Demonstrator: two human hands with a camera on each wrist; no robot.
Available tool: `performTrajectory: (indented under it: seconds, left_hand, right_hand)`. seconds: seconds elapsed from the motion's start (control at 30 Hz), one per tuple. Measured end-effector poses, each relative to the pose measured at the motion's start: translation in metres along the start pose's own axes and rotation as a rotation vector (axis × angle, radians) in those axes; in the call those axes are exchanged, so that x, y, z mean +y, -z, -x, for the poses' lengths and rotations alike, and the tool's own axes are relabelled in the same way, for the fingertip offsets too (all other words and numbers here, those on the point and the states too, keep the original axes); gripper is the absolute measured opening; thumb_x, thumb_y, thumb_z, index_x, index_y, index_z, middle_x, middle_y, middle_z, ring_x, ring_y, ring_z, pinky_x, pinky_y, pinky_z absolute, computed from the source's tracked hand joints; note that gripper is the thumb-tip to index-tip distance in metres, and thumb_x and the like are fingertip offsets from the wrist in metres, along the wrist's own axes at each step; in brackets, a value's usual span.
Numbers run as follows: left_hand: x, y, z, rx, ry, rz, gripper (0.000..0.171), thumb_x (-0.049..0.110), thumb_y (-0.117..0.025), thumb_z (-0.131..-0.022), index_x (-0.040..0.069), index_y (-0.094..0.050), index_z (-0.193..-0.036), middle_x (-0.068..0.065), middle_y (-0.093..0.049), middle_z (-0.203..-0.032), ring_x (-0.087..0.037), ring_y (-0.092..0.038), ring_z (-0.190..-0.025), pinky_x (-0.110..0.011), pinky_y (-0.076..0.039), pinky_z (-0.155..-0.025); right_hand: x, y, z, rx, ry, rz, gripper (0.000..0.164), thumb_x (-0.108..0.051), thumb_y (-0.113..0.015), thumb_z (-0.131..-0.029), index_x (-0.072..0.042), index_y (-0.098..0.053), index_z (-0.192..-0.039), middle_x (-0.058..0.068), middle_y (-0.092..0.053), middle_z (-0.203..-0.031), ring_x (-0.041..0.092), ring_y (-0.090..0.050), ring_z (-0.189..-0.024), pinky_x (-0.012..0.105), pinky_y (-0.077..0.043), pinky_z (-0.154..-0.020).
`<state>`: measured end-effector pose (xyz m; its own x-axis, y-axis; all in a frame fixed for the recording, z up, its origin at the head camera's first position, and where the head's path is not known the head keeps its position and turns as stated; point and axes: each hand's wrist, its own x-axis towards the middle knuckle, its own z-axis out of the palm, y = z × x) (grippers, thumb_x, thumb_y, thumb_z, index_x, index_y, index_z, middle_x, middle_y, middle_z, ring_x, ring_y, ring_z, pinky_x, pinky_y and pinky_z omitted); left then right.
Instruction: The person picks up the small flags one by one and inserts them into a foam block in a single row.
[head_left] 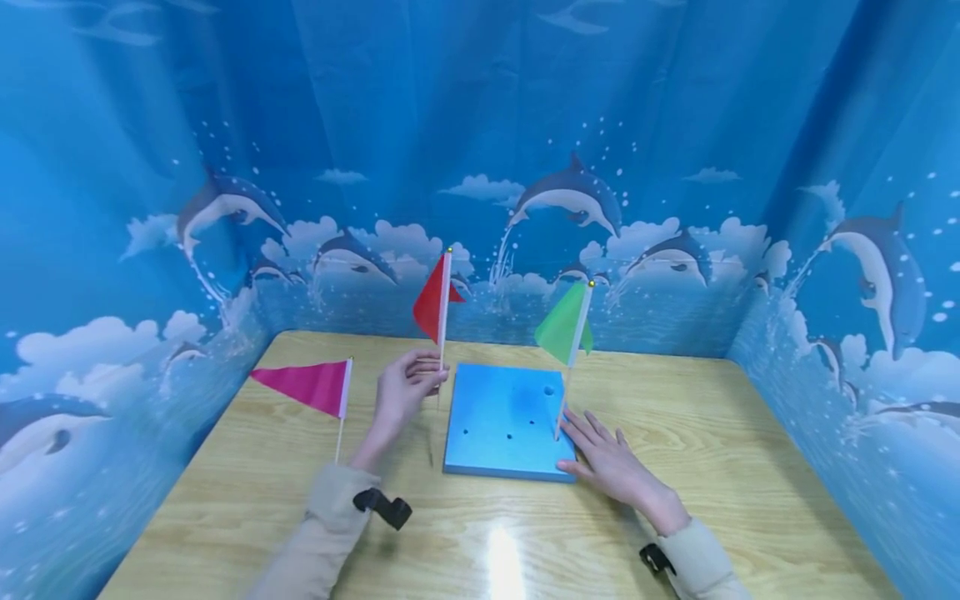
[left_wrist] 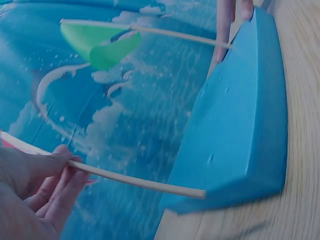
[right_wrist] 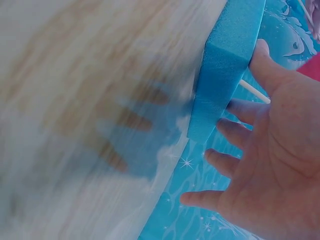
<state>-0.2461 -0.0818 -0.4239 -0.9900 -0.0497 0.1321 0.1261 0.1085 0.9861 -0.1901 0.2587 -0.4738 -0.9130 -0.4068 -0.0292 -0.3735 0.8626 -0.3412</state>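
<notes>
My head feed is bright, white glare burning at six o'clock on the tabletop. My wrist feeds run dimmer: the blue block looks smeared, and reflections blur milkily toward nine o'clock in the right wrist view.

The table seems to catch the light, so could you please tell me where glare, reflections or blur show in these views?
Head view: a bright glare patch on the table, nearer than the blue block; left wrist view: rather dim, the block's holes smeared; right wrist view: table grain streaky and soft, fingers of the right hand mirrored in it.
</notes>
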Motion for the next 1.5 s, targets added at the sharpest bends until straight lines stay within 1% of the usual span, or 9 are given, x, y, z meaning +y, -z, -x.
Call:
performTrajectory:
  seconds: [0.2,0.33,0.5,0.67,0.8,0.9,1.0,1.23,1.5]
  left_hand:
    - [0.0,-0.03,-0.001,0.025,-0.093,0.093,0.032,0.005,-0.076,-0.09,0.0,-0.067,-0.121,-0.02,-0.073,-0.11,-0.031,-0.073,-0.094,-0.03,-0.063,-0.075]
    - [-0.001,-0.049,0.0,0.016,-0.155,0.139,0.033,0.008,-0.077,-0.09,0.001,-0.067,-0.12,-0.019,-0.074,-0.11,-0.03,-0.073,-0.094,-0.031,-0.063,-0.076]
    - [-0.004,-0.071,0.001,0.001,-0.204,0.153,0.034,0.01,-0.077,-0.09,0.002,-0.066,-0.121,-0.017,-0.073,-0.112,-0.032,-0.072,-0.098,-0.034,-0.063,-0.079]
    - [-0.005,-0.088,0.003,-0.016,-0.235,0.151,0.032,0.003,-0.075,-0.09,-0.003,-0.065,-0.12,-0.023,-0.072,-0.112,-0.038,-0.072,-0.098,-0.036,-0.063,-0.081]
    - [0.003,-0.093,0.011,-0.018,-0.258,0.138,0.03,-0.001,-0.074,-0.089,-0.009,-0.064,-0.116,-0.026,-0.073,-0.108,-0.042,-0.072,-0.095,-0.036,-0.063,-0.079]
    - [0.012,-0.094,0.018,-0.024,-0.275,0.15,0.027,-0.002,-0.074,-0.089,-0.011,-0.065,-0.113,-0.026,-0.073,-0.105,-0.042,-0.072,-0.093,-0.035,-0.063,-0.078]
    - [0.015,-0.094,0.021,-0.04,-0.286,0.159,0.026,-0.003,-0.073,-0.09,-0.011,-0.065,-0.113,-0.027,-0.073,-0.105,-0.042,-0.072,-0.093,-0.036,-0.063,-0.079]
    - [-0.019,-0.103,0.007,-0.039,-0.291,0.105,0.025,0.008,-0.077,-0.089,0.002,-0.069,-0.113,-0.016,-0.075,-0.106,-0.031,-0.073,-0.094,-0.032,-0.063,-0.08]
    - [-0.026,-0.105,0.01,-0.045,-0.23,-0.027,0.024,0.011,-0.079,-0.088,0.007,-0.069,-0.11,-0.008,-0.076,-0.103,-0.021,-0.074,-0.092,-0.023,-0.061,-0.079]
  right_hand:
    - [0.0,0.0,-0.001,-0.001,0.001,0.005,0.073,-0.046,-0.057,-0.102,-0.007,-0.033,-0.158,0.014,-0.024,-0.166,0.046,-0.017,-0.151,0.081,-0.014,-0.111]
    - [0.0,0.0,-0.001,0.001,0.001,0.007,0.073,-0.047,-0.056,-0.102,-0.008,-0.033,-0.158,0.013,-0.024,-0.166,0.046,-0.017,-0.151,0.081,-0.014,-0.111]
    - [0.001,0.0,0.0,0.002,0.0,0.004,0.073,-0.047,-0.056,-0.102,-0.008,-0.033,-0.158,0.013,-0.024,-0.166,0.046,-0.017,-0.151,0.081,-0.014,-0.111]
    - [0.0,0.0,-0.001,-0.003,-0.009,0.01,0.073,-0.048,-0.056,-0.101,-0.008,-0.033,-0.158,0.013,-0.024,-0.166,0.046,-0.018,-0.151,0.081,-0.014,-0.111]
    - [-0.001,0.0,-0.002,-0.006,-0.009,0.007,0.072,-0.047,-0.056,-0.102,-0.008,-0.033,-0.158,0.014,-0.024,-0.166,0.047,-0.017,-0.151,0.081,-0.014,-0.111]
    - [-0.001,0.0,-0.002,-0.008,-0.008,0.005,0.072,-0.047,-0.057,-0.102,-0.008,-0.033,-0.158,0.014,-0.024,-0.166,0.047,-0.017,-0.151,0.081,-0.013,-0.11]
    - [-0.002,0.0,-0.002,-0.008,-0.011,0.005,0.072,-0.047,-0.057,-0.102,-0.008,-0.033,-0.158,0.015,-0.024,-0.166,0.047,-0.017,-0.151,0.081,-0.013,-0.11]
    - [-0.001,0.0,-0.003,-0.004,-0.013,0.008,0.073,-0.048,-0.056,-0.102,-0.008,-0.033,-0.158,0.015,-0.024,-0.166,0.048,-0.018,-0.15,0.082,-0.014,-0.11]
    - [-0.001,-0.002,-0.003,-0.002,-0.013,0.003,0.072,-0.047,-0.057,-0.101,-0.008,-0.034,-0.157,0.015,-0.024,-0.166,0.048,-0.018,-0.15,0.081,-0.013,-0.111]
